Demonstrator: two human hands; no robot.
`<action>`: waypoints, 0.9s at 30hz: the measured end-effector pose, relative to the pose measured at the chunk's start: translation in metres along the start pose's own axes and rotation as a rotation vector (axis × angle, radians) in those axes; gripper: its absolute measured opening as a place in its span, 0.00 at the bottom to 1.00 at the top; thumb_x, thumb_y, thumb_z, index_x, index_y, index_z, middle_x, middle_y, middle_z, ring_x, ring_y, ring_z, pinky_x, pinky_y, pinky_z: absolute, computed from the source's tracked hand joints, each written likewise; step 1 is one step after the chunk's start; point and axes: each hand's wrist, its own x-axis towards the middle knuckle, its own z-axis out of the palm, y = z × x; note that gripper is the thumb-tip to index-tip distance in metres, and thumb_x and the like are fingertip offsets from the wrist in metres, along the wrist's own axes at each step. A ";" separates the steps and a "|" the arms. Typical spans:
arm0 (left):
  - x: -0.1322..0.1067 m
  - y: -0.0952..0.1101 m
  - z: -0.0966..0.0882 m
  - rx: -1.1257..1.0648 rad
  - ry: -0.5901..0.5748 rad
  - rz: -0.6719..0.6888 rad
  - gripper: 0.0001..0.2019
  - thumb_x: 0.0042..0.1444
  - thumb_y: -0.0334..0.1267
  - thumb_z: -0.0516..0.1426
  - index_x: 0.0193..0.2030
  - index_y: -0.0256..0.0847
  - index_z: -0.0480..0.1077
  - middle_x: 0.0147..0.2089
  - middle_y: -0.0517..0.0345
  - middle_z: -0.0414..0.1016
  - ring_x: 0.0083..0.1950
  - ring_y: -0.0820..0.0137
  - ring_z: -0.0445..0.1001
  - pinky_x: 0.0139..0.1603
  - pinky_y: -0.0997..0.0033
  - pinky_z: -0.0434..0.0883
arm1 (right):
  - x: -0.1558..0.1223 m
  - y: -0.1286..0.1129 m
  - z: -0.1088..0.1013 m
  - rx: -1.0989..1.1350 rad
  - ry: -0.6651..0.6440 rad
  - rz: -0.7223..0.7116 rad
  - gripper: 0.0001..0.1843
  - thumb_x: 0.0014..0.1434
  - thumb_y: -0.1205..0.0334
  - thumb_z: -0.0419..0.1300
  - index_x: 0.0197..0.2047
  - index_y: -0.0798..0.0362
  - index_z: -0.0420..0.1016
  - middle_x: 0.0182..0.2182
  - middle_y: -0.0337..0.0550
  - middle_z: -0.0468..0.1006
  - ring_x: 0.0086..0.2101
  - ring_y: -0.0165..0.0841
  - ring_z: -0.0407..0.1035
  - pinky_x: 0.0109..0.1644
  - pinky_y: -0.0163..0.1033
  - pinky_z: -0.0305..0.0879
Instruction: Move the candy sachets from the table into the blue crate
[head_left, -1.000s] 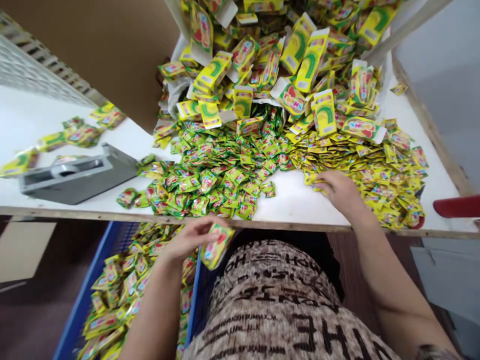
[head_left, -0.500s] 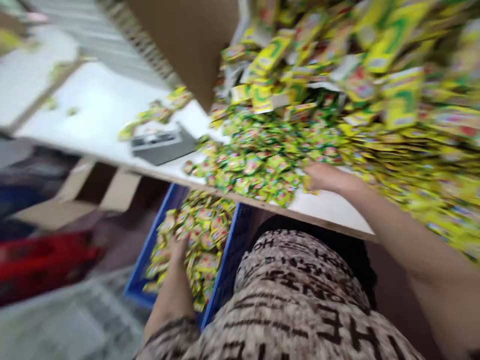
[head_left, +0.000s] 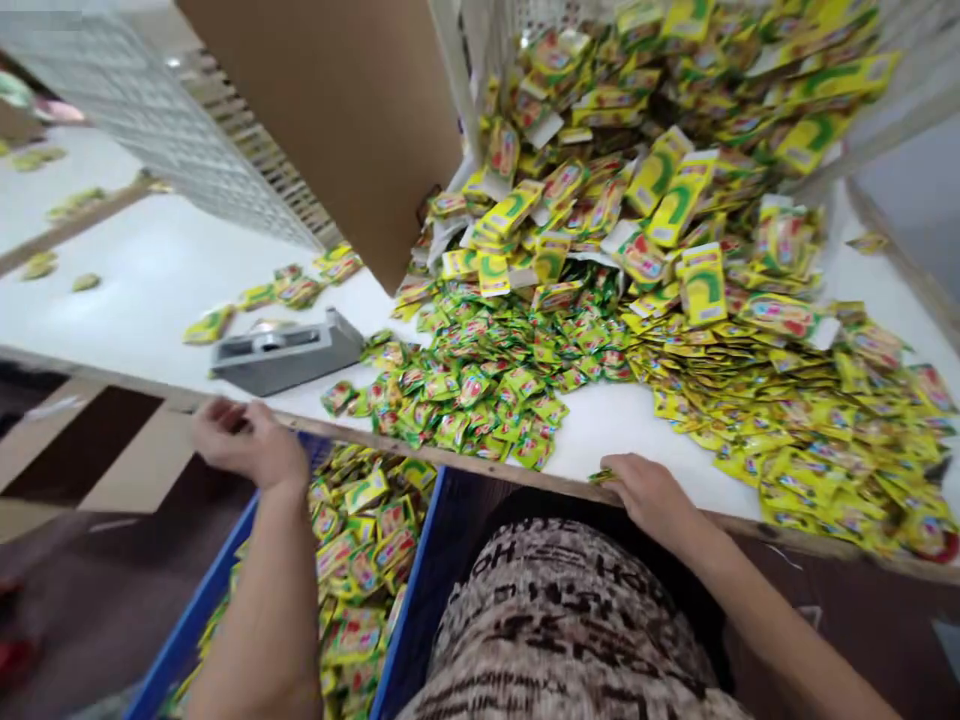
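My left hand (head_left: 244,440) is curled closed at the front edge of the white table (head_left: 150,290), just left of a blue crate. My right hand (head_left: 646,492) rests closed over the same edge further right, with one small sachet (head_left: 600,477) at its fingertips. A heap of small green sachets (head_left: 480,385) lies on the table between my hands. Flat yellow sachets (head_left: 817,410) spread to the right. The blue crate (head_left: 409,590) below the table holds several filled packets (head_left: 360,560).
A grey tape dispenser (head_left: 289,350) stands on the table near my left hand. Yellow cartons (head_left: 667,190) are piled at the back in a white basket. A brown cardboard panel (head_left: 337,110) rises behind. A few packets (head_left: 292,288) lie at the left.
My left hand dropped the packet it held into the blue crate and rose to the table edge. My right hand drew back from the yellow sachets to the edge. The view swung left.
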 end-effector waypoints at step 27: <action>-0.200 0.204 0.124 -0.731 -1.448 -0.015 0.16 0.51 0.49 0.63 0.36 0.38 0.67 0.33 0.57 0.75 0.34 0.70 0.73 0.35 0.73 0.69 | 0.027 0.025 -0.067 0.738 0.939 0.386 0.13 0.56 0.56 0.64 0.44 0.51 0.76 0.38 0.44 0.80 0.37 0.36 0.74 0.42 0.41 0.72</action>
